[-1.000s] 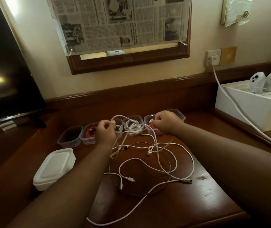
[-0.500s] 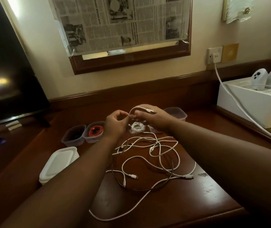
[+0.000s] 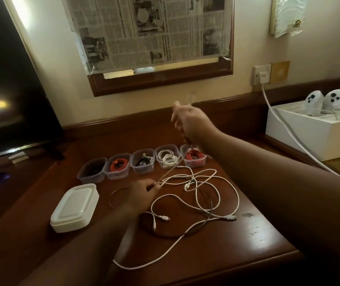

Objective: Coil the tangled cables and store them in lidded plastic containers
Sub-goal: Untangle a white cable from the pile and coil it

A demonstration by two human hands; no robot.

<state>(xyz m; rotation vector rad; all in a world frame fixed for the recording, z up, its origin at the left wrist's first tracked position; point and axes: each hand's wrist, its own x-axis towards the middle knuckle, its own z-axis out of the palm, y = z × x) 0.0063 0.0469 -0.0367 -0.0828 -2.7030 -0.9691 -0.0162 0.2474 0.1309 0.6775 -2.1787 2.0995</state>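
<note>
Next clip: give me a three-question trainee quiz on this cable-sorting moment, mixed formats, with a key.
1. True or false: the left hand pinches a white cable down at the wooden table.
2. How many clear plastic containers in the row show coiled cable inside? A) two B) five C) seven
3. Fill in: the stack of white plastic lids lies to the ___ of the tangled white cables.

Key: 1 true; 2 B; 3 left. The raised right hand is blurred, apparently gripping the same cable.

Cream wall [image 3: 247, 38], newspaper-covered framed mirror [image 3: 161, 79], dark television [image 3: 10, 89], wooden desk [image 3: 257, 234].
</note>
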